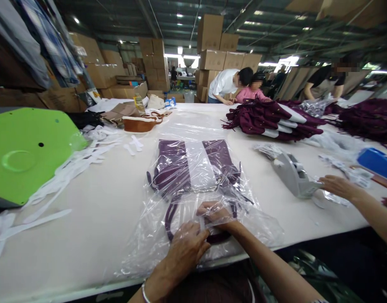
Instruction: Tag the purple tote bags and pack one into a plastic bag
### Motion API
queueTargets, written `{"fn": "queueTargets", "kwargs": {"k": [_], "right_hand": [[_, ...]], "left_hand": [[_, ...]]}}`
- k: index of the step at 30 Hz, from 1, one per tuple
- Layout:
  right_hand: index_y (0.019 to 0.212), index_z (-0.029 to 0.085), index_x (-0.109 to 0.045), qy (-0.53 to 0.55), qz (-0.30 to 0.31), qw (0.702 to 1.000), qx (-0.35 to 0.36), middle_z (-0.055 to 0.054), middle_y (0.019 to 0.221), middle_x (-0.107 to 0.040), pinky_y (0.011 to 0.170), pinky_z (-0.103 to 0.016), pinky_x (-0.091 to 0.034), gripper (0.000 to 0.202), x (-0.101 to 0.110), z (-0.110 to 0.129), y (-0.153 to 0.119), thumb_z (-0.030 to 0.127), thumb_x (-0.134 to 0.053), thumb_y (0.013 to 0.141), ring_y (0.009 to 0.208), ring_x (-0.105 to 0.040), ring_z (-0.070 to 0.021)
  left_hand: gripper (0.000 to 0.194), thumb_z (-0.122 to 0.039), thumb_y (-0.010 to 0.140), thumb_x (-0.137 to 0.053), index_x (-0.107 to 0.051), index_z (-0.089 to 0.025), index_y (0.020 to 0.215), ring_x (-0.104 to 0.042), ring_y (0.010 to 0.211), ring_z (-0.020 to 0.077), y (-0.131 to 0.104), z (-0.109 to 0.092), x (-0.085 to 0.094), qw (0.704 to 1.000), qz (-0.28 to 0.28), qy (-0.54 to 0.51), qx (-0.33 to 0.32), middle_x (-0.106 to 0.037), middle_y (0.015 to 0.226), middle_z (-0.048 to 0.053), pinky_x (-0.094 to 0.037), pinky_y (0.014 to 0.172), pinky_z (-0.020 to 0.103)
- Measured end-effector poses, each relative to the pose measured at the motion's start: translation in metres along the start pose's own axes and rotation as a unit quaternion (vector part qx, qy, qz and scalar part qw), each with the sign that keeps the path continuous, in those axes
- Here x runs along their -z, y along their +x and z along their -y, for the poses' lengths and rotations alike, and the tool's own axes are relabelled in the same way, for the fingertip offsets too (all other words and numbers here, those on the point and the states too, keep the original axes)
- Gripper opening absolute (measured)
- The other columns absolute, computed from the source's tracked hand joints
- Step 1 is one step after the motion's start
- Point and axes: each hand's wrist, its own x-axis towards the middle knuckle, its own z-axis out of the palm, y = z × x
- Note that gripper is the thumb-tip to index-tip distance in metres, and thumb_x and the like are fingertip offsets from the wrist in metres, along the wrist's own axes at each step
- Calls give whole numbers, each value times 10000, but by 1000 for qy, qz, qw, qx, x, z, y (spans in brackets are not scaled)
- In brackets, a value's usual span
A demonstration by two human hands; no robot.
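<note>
A dark purple handbag (171, 168) lies flat on the white table inside a clear plastic bag (142, 227), whose loose end spreads toward me. A white paper band (198, 164) runs across the handbag's middle, and its strap loops toward the table's front edge. Over that loop, my left hand (188, 244) is closed on the plastic, fingers bent together. My right hand (215, 213) sits just beyond it, fingers curled onto the same plastic. A small pale strip shows between the two hands; I cannot make out what it is.
To the right stands a grey tape dispenser (294, 174), with another person's hand (338, 187) at it. Purple bags (275, 118) are piled at the back right. A green machine (32, 155) and white paper strips (70, 168) occupy the left. A brown bag (138, 124) lies farther back.
</note>
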Motion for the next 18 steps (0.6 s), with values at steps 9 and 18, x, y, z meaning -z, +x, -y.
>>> {"fn": "queueTargets", "kwargs": {"k": [9,18], "right_hand": [[714,190,-685,-8,-75,997,-16,-11,708,-671,704,-294,-477,182,-1,10,-3,339,-611,787,711,-611,-175],[1225,170,-604,-220,-446,867,35,-157,1262,-613,1085,-549,-384,511,69,-52,-93,525,-531,865,1184,-551,-351]], "left_hand": [[249,-330,920,-546,-572,-243,1152,-613,887,212,-11,-4,-9,999,-31,-10,-27,-666,942,25,-523,853,409],[747,-376,912,-496,-144,-167,1536,-309,1430,356,-94,84,-11,908,-325,147,220,-305,1570,174,-343,1131,570]]}}
